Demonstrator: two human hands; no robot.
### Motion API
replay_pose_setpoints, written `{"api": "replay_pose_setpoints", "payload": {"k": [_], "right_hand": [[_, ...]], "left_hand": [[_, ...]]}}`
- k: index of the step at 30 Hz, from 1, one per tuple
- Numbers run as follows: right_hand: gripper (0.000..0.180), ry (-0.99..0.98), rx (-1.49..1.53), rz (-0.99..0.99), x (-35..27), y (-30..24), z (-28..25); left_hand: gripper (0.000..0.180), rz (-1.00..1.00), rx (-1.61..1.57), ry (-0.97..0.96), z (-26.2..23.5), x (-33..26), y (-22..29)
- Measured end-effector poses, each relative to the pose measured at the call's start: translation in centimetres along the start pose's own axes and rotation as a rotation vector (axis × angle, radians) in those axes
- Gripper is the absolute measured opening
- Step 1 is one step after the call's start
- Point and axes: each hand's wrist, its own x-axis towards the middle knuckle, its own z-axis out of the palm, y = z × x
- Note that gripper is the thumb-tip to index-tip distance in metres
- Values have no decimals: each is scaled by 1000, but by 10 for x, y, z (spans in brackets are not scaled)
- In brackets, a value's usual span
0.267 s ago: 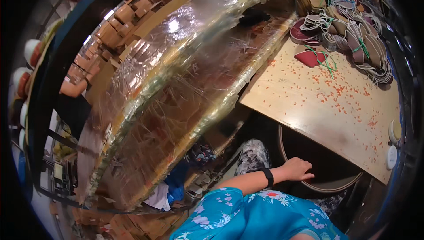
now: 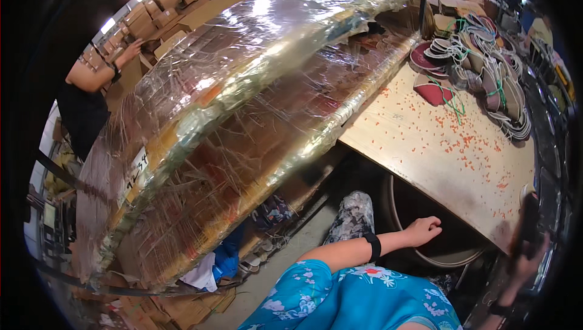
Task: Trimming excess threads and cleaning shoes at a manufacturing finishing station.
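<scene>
My left hand (image 2: 424, 230) reaches out from the blue flowered sleeve with a black band on the wrist. Its fingers are loosely spread and hold nothing, and they hover at the rim of a dark round tub (image 2: 425, 260) under the wooden table (image 2: 425, 148). At the far right edge my right hand (image 2: 529, 256) is raised and closed around a slim dark object (image 2: 529, 217). Blur there hides what that object is.
A big stack wrapped in clear film (image 2: 243, 105) fills the left and middle. Bundles of shoe parts tied with green string (image 2: 486, 69) lie on the table's far end, with orange crumbs scattered about. Another person (image 2: 91, 87) handles cardboard boxes at upper left.
My right hand with the dark object has come into view at the right edge. My left hand has shifted slightly right along the tub.
</scene>
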Motion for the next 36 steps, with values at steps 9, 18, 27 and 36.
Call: {"api": "replay_pose_setpoints", "payload": {"k": [9,18,27,36], "right_hand": [[69,-692,11,-680,-169,-158,181],[64,-805,175,-676,-186,-138,196],[73,-765,310,-702,-175,-126,184],[67,-631,716,-91,-186,-87,168]], "left_hand": [[68,-474,-786,587,-27,-11,-41],[50,88,-79,648,-60,-32,-55],[41,-79,541,131,-98,-19,28],[30,-250,688,97,-55,7,33]]}}
